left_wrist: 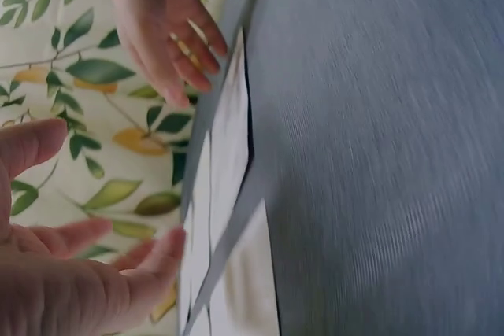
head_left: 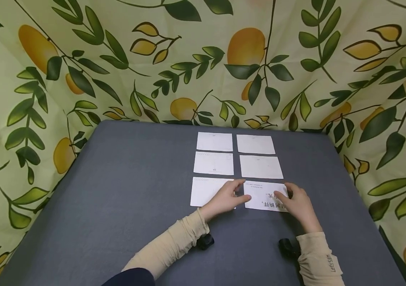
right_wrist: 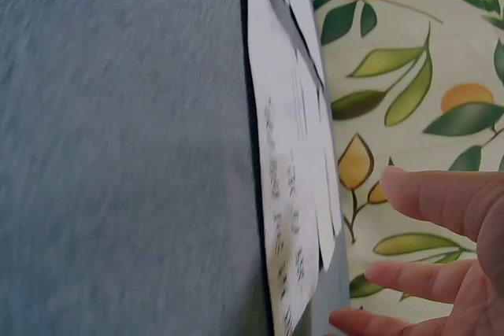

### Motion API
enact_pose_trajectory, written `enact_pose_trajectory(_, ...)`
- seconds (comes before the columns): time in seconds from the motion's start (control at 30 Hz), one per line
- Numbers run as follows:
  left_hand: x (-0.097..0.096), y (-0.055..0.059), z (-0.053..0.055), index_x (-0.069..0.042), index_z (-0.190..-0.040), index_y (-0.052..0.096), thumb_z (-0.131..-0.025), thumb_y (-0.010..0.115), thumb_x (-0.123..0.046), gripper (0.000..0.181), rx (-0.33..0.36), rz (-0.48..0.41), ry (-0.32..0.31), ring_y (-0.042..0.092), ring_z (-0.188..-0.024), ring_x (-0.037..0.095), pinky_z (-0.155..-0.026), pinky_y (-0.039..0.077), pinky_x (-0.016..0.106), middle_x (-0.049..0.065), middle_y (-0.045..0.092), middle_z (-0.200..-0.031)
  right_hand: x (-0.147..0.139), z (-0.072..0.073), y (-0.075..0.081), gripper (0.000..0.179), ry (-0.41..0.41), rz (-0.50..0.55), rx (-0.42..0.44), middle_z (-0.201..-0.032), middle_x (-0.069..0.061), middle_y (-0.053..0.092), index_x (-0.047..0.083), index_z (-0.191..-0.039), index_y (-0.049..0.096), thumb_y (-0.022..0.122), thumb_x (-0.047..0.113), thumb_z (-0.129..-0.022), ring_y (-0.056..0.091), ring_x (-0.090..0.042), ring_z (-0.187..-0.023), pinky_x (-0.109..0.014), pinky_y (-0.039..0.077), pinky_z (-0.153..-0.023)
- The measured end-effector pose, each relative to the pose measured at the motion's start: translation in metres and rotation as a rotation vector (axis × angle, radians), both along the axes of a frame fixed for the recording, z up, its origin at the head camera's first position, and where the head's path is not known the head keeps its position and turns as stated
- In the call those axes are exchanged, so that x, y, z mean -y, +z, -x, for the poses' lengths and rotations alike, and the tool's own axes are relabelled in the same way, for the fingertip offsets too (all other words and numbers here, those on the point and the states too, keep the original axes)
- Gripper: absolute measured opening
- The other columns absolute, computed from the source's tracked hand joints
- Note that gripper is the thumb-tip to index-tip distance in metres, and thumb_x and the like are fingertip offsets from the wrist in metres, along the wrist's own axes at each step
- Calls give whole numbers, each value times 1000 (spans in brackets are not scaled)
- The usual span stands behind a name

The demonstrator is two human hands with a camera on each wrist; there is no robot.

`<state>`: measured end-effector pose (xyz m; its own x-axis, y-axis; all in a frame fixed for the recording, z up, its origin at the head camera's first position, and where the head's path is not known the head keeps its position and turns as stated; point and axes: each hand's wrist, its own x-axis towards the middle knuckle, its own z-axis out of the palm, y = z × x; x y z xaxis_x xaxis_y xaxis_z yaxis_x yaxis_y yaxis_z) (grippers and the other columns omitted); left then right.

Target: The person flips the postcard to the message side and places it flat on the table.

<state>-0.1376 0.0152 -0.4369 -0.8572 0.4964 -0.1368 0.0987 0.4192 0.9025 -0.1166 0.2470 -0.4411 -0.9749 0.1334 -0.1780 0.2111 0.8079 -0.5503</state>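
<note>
A white printed card (head_left: 258, 195) with dark characters, upside down in the head view, lies at the near right of several white cards set out in two columns. At its left edge, my left hand (head_left: 223, 198) has its thumb and fingers spread apart. My right hand (head_left: 298, 205) is over the card's right edge, thumb overlapping the print. Both wrist views show relaxed, parted fingers, with nothing gripped between them. Partly hidden under my left hand is the near left card (head_left: 204, 190), which has a row of small boxes along its far edge.
Behind lie a middle-left card (head_left: 206, 163), a middle-right card (head_left: 261, 167), a far-left card (head_left: 215, 142) and a far-right card (head_left: 255, 144). They rest on a grey-blue cloth-covered table (head_left: 135, 190). A leaf-and-fruit patterned curtain (head_left: 203, 71) surrounds its far side and flanks.
</note>
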Motion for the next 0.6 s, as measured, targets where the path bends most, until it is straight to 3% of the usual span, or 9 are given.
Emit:
enact_pose_trajectory(0.13,-12,-2,-3,-8,-145,32,-90,58,-32,65,155,-68,35,40,-132,36,-101,41,47,21,34,-146,-6,-4,-1,72,-23,3,61,-134,-40,35,-15,-136,31,55,35,-91,34,-54,-123,-63,31,-99)
enact_pose_trajectory(0.3,-21,-7,-1,-7,-146,28,-91,56,-32,67,283,-167,72,31,-137,36,-109,31,50,19,28,-150,-10,-7,-1,72,-29,15,80,-133,-40,36,-15,-136,31,55,36,-91,37,-53,-120,-61,34,-97)
enact_pose_trajectory(0.43,-22,-12,2,-3,-146,25,-93,52,-31,66,370,-253,89,41,-130,34,-105,37,48,26,37,-142,-9,-7,-4,66,-27,31,35,-125,-39,44,-15,-132,36,57,32,-91,45,-50,-112,-59,38,-92)
enact_pose_trajectory(0.6,-23,-16,4,2,-145,25,-94,51,-27,64,415,-309,123,51,-121,30,-96,47,40,23,48,-129,-6,-8,-9,61,-41,43,3,-116,-36,48,-16,-128,40,62,22,-86,47,-45,-102,-55,39,-84)
